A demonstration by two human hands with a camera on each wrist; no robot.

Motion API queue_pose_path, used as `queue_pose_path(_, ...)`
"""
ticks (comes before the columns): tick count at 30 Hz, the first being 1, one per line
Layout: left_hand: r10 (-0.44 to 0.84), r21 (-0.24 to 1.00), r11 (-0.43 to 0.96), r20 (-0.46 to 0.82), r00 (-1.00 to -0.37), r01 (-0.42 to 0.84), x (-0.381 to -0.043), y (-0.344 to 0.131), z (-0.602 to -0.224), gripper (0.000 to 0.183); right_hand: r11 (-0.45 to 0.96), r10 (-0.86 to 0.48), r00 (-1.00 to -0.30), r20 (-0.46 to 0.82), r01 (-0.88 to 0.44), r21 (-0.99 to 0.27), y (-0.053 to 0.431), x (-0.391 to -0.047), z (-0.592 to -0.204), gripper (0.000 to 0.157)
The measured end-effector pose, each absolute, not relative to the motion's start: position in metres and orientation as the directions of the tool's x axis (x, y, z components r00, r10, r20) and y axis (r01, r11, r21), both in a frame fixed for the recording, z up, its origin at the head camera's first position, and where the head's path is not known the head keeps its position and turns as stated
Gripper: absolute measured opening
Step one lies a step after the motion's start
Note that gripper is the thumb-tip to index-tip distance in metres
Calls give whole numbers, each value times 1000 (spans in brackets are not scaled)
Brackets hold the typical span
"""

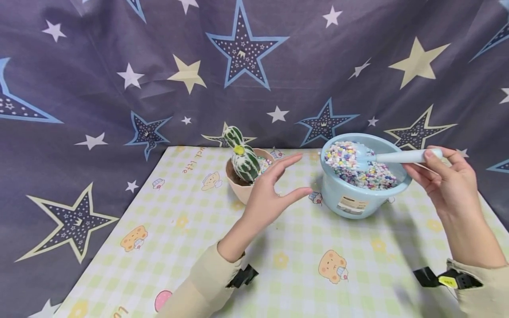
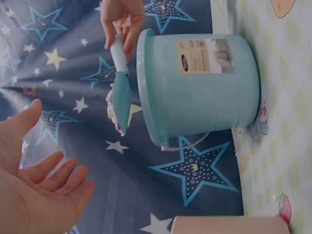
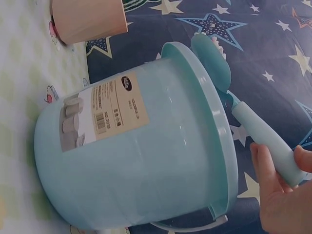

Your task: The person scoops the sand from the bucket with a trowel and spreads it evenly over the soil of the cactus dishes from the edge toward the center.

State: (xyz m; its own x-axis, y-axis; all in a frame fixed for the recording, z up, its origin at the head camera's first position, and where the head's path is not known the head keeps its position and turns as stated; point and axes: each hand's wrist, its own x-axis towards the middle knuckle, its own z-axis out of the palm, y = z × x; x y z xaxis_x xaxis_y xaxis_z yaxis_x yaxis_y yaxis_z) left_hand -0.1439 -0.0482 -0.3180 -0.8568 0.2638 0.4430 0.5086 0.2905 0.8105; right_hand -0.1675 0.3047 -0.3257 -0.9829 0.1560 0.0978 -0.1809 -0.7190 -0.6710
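A right hand [image 1: 449, 181] clamped its grip on a loaded scoop [image 1: 401, 157] above the bucket [image 1: 332, 187], long axis aimed at the pot [image 1: 240, 193] left of the bucket. The left hand [image 1: 268, 190], grip apart, hung nearer the pot.

right hand [image 1: 453, 181]: holds light-blue scoop [image 1: 405, 157] by handle end, blade over light-blue bucket [image 1: 332, 190]
light-blue bucket: on checked tablecloth [image 1: 294, 274], contains multicolored beads [image 1: 374, 176]
left hand [image 1: 268, 194]: thumb and fingers spread apart, partly covers peach pot [image 1: 237, 191]
cactus [image 1: 245, 164]: leans left, yellow bloom, in peach pot with brown soil, more beads
backdrop [image 1: 294, 75]: dark purple, stars
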Motion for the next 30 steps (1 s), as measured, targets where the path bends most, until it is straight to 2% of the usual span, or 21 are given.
queue_pose_path(8,215,778,278,521,-826,563,-137,-66,-309,61,-747,102,-992,69,-122,-653,296,-170,-322,11)
queue_pose_path(17,129,815,265,499,-857,514,-138,-91,-303,59,-765,39,-996,81,-82,-639,283,-177,-317,10)
queue_pose_path(30,29,814,271,527,-849,514,-147,-127,-306,52,-720,-7,-999,49,-29,-693,261,-186,-310,12)
